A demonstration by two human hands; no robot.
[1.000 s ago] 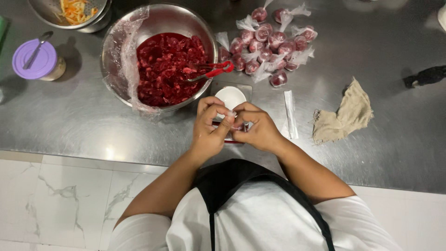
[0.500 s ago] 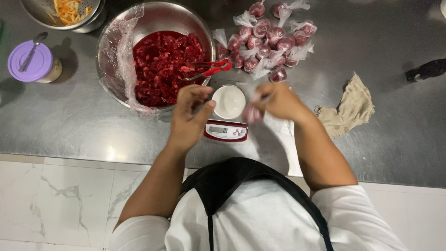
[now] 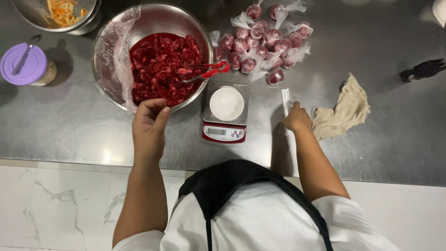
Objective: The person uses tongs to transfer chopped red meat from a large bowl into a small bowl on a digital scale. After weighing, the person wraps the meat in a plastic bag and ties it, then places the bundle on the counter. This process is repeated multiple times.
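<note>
The left hand [image 3: 148, 122], loosely curled and empty, is held at the steel bowl's [image 3: 108, 51] 6 o'clock rim. The right hand [image 3: 295, 120] is pinched on a clear strip [image 3: 285, 98] at the scale's [image 3: 225, 114] 3 o'clock. The thin strip could be dragged off the desk [image 3: 381, 135] or slip if tugged.

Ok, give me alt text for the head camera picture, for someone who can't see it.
Seen from above, a person's left hand hovers at the rim of a steel bowl of chopped red food, while the right hand touches a strip of clear film on the steel counter. Between them sits a small scale with a white cup; wrapped red balls lie beyond.
</note>
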